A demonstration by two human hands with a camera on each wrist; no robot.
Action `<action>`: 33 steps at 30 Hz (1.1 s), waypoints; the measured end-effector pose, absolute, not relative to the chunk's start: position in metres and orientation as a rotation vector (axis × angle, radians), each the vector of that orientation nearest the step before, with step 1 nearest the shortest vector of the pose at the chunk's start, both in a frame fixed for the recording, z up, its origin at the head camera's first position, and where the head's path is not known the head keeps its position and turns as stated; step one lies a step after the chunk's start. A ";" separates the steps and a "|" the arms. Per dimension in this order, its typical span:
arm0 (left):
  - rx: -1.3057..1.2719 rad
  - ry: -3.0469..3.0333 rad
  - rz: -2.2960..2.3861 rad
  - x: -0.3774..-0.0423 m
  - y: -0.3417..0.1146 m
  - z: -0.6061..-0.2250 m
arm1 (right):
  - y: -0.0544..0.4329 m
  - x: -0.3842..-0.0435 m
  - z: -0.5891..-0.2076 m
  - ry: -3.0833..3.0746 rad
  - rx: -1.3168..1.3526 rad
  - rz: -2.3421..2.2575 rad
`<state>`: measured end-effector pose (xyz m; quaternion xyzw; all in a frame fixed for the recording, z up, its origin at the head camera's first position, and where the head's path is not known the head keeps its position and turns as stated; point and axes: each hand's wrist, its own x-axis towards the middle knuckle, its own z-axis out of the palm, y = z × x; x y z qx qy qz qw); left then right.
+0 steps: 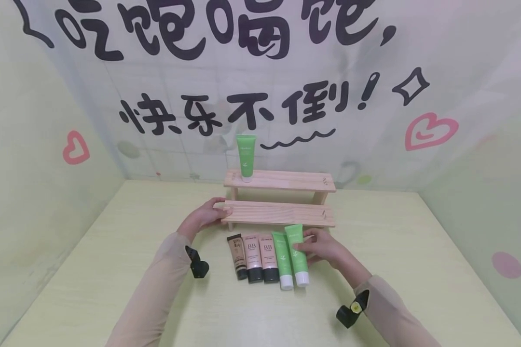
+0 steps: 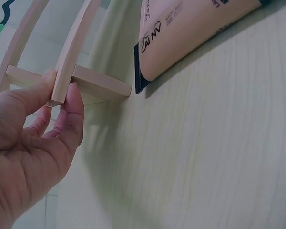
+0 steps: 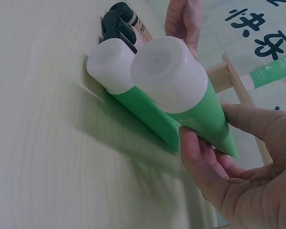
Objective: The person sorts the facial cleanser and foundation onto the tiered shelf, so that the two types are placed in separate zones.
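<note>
My right hand (image 1: 325, 249) pinches a green squeeze tube (image 1: 297, 258) with a white cap, thumb on one side and fingers on the other. In the right wrist view this tube (image 3: 200, 117) is lifted off the table, cap toward the camera. Just left of it lies a second green tube (image 1: 283, 260). My left hand (image 1: 205, 215) grips the left end of the lower board of a two-step wooden stand (image 1: 278, 213), thumb above and fingers beneath, as the left wrist view shows. A third green tube (image 1: 245, 156) stands cap-down on the upper step's left end.
Two pink BB cream tubes (image 1: 253, 258) with black caps lie in the row on the table (image 1: 260, 318). A brown tube (image 1: 237, 255) lies at the row's left end. Behind the stand rises a printed backdrop (image 1: 191, 159), with cloth walls at both sides.
</note>
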<state>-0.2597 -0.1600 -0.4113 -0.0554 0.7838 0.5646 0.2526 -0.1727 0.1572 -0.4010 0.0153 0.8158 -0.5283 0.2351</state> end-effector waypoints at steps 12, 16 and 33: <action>-0.139 2.130 1.551 -0.259 -0.162 -0.412 | 0.158 -0.177 -0.399 2.238 -0.025 -1.478; -0.126 2.119 1.567 -0.258 -0.163 -0.415 | 0.157 -0.178 -0.398 2.242 -0.019 -1.475; -0.143 2.113 1.567 -0.257 -0.161 -0.412 | 0.155 -0.183 -0.389 2.260 -0.006 -1.464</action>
